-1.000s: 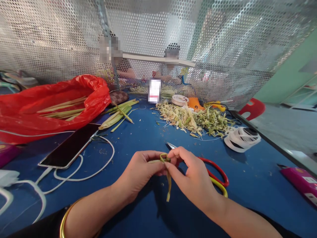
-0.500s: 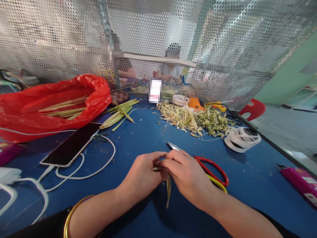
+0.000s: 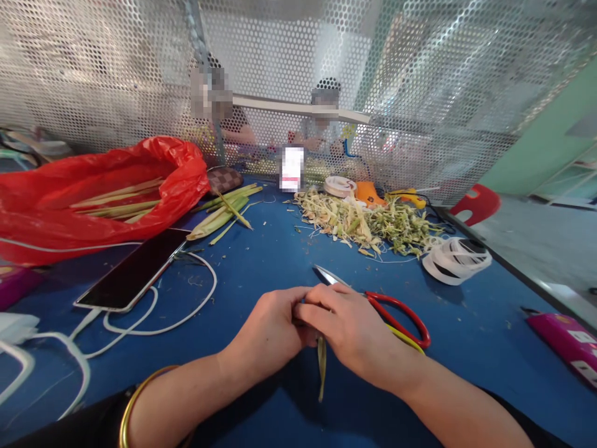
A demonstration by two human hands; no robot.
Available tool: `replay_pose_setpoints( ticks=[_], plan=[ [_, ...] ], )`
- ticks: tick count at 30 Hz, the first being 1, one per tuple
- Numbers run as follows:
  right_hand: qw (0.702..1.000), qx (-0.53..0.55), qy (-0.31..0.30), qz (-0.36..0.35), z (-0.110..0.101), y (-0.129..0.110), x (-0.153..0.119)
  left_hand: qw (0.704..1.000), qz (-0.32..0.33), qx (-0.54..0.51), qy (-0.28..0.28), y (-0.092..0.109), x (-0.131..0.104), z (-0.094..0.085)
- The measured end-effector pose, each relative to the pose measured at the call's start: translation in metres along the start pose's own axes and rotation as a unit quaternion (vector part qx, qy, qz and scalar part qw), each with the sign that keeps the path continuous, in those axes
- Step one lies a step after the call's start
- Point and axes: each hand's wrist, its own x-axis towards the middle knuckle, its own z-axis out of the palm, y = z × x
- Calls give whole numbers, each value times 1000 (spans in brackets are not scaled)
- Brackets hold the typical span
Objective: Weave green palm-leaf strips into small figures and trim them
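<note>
My left hand (image 3: 275, 326) and my right hand (image 3: 352, 330) meet over the middle of the blue table, fingers curled together. Between them they grip a dried leaf strip (image 3: 321, 367), whose narrow end hangs down below the fingers; the part inside the fingers is hidden. Scissors with red and yellow handles (image 3: 401, 314) lie just beyond and beside my right hand, which covers part of them. Further back are a pile of cut leaf scraps (image 3: 354, 221) and some long green husk leaves (image 3: 221, 218).
A red plastic bag (image 3: 181, 168) holding long stalks is at the left, beside a phone (image 3: 133, 270) with a white cable. White ribbon rolls (image 3: 454, 261) and a magenta packet (image 3: 564, 345) lie right. Two people sit behind the perforated screen (image 3: 275, 56).
My fingers have closed more tightly over each other, hiding the bit of strip that showed between them. The hanging end has shifted slightly right and lower.
</note>
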Motion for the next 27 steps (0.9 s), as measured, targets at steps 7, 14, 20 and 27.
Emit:
replay_pose_setpoints(
  ticks=[7,14,20,27],
  plan=[
    [997,73,-28,23,3,3,0,998,2,59,10,0,0,1],
    [997,50,-5,53,9,4,-1,999,-40,-10,7,-6,3,1],
    [972,154,102,149,12,4,-3,973,-150,-174,-32,-2,8,-5],
    [967,193,138,93,3,-1,-2,963,-156,-218,-14,3,7,-6]
  ],
)
